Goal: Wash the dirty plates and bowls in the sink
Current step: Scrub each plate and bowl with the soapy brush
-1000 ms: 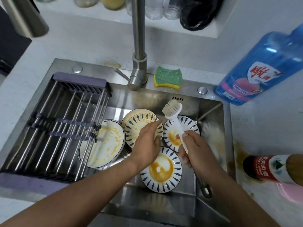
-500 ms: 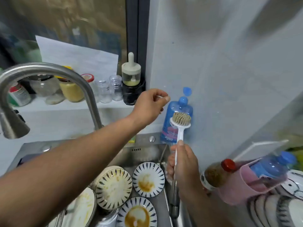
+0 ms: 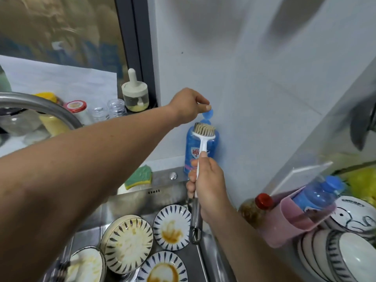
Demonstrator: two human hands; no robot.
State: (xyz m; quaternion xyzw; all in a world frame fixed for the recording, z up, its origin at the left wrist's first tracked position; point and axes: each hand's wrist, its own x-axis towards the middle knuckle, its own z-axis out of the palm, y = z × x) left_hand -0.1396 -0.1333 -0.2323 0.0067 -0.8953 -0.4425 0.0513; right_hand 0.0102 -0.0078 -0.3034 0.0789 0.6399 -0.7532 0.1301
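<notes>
A single wide-angle view is taken from the head, close above the sink (image 3: pixel 142 202), of which only the far right part is caught at the lower edge. The camera is pointed forward and slightly down into the corner where window (image 3: pixel 61 37) and wall (image 3: pixel 254 88) meet. The soap bottle (image 3: pixel 190 147) and brush (image 3: pixel 204 130) are framed at centre, at arm's length.

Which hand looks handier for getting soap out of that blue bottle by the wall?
Left. The left hand is at the round blue flip cap of the blue translucent plastic detergent bottle, while the right hand grips the white plastic dish brush, bristles up, so it is busy.
</notes>
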